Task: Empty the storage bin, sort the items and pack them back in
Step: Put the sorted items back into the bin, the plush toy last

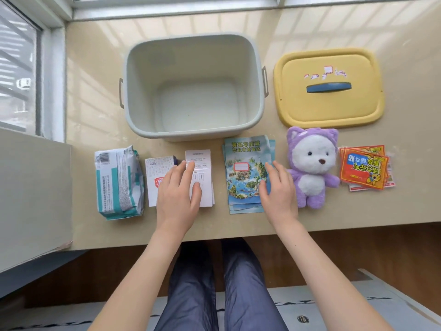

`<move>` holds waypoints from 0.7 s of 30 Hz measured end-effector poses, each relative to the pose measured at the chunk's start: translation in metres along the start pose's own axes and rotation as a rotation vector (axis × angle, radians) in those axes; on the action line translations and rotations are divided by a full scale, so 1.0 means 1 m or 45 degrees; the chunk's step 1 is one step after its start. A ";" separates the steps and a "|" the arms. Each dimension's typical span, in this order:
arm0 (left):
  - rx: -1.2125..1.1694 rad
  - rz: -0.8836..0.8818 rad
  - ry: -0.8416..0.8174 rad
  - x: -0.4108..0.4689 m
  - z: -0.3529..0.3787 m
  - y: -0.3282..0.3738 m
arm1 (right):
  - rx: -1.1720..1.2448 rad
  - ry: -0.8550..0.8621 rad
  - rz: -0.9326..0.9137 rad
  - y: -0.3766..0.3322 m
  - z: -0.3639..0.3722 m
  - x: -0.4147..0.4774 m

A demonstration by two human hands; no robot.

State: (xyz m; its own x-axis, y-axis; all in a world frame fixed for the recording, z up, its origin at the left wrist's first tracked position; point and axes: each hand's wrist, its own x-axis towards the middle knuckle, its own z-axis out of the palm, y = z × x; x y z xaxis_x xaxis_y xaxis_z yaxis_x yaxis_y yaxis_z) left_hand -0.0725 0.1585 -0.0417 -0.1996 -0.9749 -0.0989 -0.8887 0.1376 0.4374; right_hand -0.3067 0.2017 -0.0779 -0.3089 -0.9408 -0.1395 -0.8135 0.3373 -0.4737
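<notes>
The pale grey storage bin [133,75] stands empty at the middle back of the beige table. Its yellow lid [329,106] with a blue handle lies to its right. In a row along the front lie a white-and-teal packet [118,182], a patterned white box [155,173], a white printed box [202,161], a stack of blue map booklets [245,163], a purple plush bear [310,163] and red-orange sachets [364,169]. My left hand [177,194] rests flat with straight fingers across the two white boxes. My right hand [279,192] lies flat on the booklets' right edge.
A window frame [55,75] and sill border the table at the back and left. The table's front edge [358,229] runs just below the row of items. My legs show under it.
</notes>
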 end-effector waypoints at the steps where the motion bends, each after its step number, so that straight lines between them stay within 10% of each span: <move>1: -0.005 0.001 0.014 0.001 -0.011 0.003 | -0.003 0.037 -0.051 -0.006 -0.010 -0.001; 21: -0.025 -0.016 0.208 -0.083 -0.171 0.014 | 0.004 0.287 -0.401 -0.106 -0.146 -0.062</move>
State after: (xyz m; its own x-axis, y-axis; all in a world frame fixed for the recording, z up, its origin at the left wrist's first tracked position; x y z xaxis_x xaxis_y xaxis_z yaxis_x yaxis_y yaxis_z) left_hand 0.0017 0.2116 0.1254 -0.1174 -0.9922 0.0412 -0.8822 0.1232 0.4545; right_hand -0.2733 0.2290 0.1080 -0.1447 -0.9674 0.2078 -0.8845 0.0323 -0.4655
